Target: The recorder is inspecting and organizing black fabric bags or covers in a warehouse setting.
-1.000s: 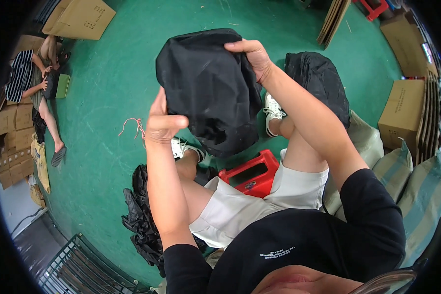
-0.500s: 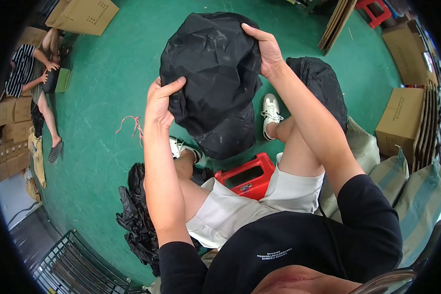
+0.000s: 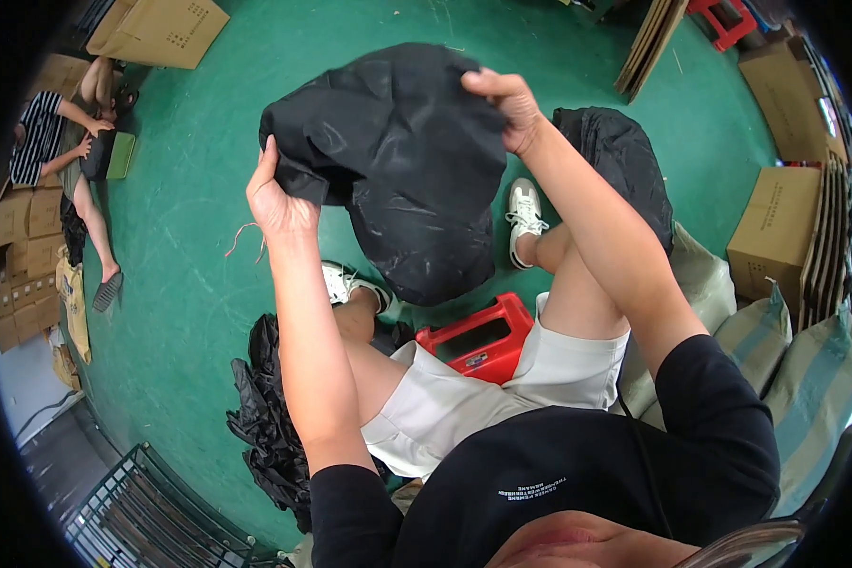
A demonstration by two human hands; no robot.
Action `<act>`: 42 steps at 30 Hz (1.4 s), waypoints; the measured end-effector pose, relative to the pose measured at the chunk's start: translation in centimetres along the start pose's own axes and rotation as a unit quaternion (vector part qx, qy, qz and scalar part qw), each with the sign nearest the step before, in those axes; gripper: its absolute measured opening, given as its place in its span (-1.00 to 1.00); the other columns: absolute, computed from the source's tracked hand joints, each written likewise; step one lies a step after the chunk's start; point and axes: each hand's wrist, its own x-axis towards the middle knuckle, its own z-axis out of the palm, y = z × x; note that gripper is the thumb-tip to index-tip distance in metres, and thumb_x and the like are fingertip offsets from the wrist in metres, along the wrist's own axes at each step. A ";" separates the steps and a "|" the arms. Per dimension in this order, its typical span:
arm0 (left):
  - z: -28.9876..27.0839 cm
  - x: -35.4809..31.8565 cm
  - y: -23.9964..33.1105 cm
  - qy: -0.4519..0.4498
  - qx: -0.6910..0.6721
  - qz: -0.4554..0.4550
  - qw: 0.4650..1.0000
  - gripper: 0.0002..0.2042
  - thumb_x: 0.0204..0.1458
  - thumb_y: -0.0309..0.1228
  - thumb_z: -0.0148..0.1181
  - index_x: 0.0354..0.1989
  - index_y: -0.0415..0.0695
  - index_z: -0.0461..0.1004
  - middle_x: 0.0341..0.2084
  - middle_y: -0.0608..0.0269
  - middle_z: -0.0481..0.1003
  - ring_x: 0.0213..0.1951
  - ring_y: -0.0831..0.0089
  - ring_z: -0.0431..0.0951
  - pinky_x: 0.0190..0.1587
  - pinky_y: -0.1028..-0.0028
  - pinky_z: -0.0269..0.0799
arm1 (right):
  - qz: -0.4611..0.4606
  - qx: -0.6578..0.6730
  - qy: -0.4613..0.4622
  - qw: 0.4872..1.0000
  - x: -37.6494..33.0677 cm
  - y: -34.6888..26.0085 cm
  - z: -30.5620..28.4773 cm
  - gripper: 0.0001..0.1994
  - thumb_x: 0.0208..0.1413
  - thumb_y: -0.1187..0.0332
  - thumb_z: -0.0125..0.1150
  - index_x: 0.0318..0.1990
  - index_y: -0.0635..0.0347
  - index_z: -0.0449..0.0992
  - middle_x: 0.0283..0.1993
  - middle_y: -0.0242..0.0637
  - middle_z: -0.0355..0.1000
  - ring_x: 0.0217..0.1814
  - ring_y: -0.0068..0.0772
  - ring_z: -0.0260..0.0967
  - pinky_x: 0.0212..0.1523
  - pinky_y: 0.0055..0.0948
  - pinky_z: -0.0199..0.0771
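A piece of thin black fabric, perhaps a cover or bag point(image 3: 398, 133), is stretched between my two hands in front of my knees. My left hand point(image 3: 282, 201) grips its left edge, thumb on top. At its upper right edge, my right hand point(image 3: 509, 109) pinches the cloth. Its lower part droops down between my shoes. Beside my right leg stands a rounded black fabric bundle point(image 3: 620, 170). Crumpled black fabric point(image 3: 270, 426) lies heaped by my left leg.
I sit with a red plastic stool point(image 3: 521, 327) between my thighs. Stuffed woven sacks point(image 3: 809, 379) and cardboard boxes point(image 3: 774, 222) stand to the right. A co-worker point(image 3: 43, 142) sits at the far left near stacked cartons point(image 3: 28, 222). A metal rack point(image 3: 151, 506) is at lower left.
My left hand has moved left and slightly up, pulling the fabric's left edge outward. My right hand has dropped slightly. The cloth is spread wider, with a fold opening near the left hand.
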 end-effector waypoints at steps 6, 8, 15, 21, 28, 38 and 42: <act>1.7 -0.9 -2.2 0.089 0.249 0.089 0.960 -0.56 0.11 -0.57 0.01 0.20 -0.37 0.22 -0.02 -0.02 0.45 0.00 0.12 0.50 0.13 0.16 0.40 | -0.024 0.095 0.016 0.995 0.7 0.9 0.0 -0.54 0.02 0.25 0.26 0.03 0.37 0.45 0.01 -0.01 0.50 -0.01 -0.11 0.51 0.12 -0.15 0.49; 1.4 -0.9 -2.4 0.090 0.319 0.090 0.939 -0.38 0.00 -0.68 -0.05 0.32 -0.38 0.02 0.07 -0.06 0.37 0.01 0.07 0.49 0.14 0.17 0.40 | -0.027 0.106 -0.019 0.994 0.8 0.7 -0.7 -0.54 0.02 0.25 0.26 0.03 0.37 0.45 0.01 -0.01 0.49 -0.02 -0.11 0.52 0.12 -0.15 0.49; 0.8 -0.4 0.8 -0.037 0.028 0.029 0.999 -0.46 -0.09 -0.76 -0.19 0.19 -0.41 0.18 0.02 -0.14 0.41 0.06 0.08 0.47 0.18 0.17 0.41 | 0.002 -0.054 0.047 0.997 0.5 -0.2 1.1 -0.59 0.06 0.33 0.21 0.03 0.42 0.44 -0.04 -0.03 0.51 -0.03 -0.15 0.52 0.10 -0.20 0.50; -1.0 0.8 1.0 -0.028 0.012 0.033 0.999 -0.51 -0.05 -0.75 -0.18 0.15 -0.39 0.21 -0.03 -0.11 0.44 0.04 0.10 0.49 0.14 0.14 0.45 | -0.023 -0.047 0.050 0.997 1.8 1.6 1.0 -0.70 0.19 0.33 0.13 -0.06 0.41 0.48 -0.10 -0.09 0.53 -0.10 -0.26 0.55 0.01 -0.29 0.56; -0.7 1.2 0.7 0.060 0.115 0.094 0.987 -0.64 0.13 -0.60 -0.14 0.13 -0.30 0.25 -0.03 -0.07 0.46 0.03 0.09 0.48 0.15 0.09 0.40 | -0.054 0.102 -0.022 0.993 1.3 -0.2 -1.0 -0.62 0.32 0.18 -0.05 -0.06 0.38 0.49 -0.09 -0.07 0.54 -0.08 -0.20 0.54 0.06 -0.27 0.55; 2.9 -0.6 -3.7 0.032 0.290 0.102 0.951 -0.43 0.12 -0.65 0.03 0.32 -0.18 0.06 -0.25 0.07 0.53 -0.23 0.36 0.58 -0.16 0.32 0.56 | -0.076 0.066 0.082 0.992 0.3 -0.7 1.5 -0.79 0.17 0.35 0.13 -0.14 0.30 0.53 -0.14 -0.12 0.55 -0.10 -0.24 0.54 0.07 -0.27 0.51; 2.4 -0.1 -2.4 -0.006 0.291 0.111 0.950 -0.66 0.24 -0.50 -0.12 0.18 -0.16 0.32 -0.13 0.11 0.50 -0.09 0.32 0.55 -0.01 0.26 0.50 | -0.098 0.019 0.107 0.989 0.8 -0.6 -0.4 -0.82 0.15 0.38 0.17 -0.17 0.28 0.54 -0.16 -0.17 0.55 -0.13 -0.29 0.54 0.07 -0.28 0.51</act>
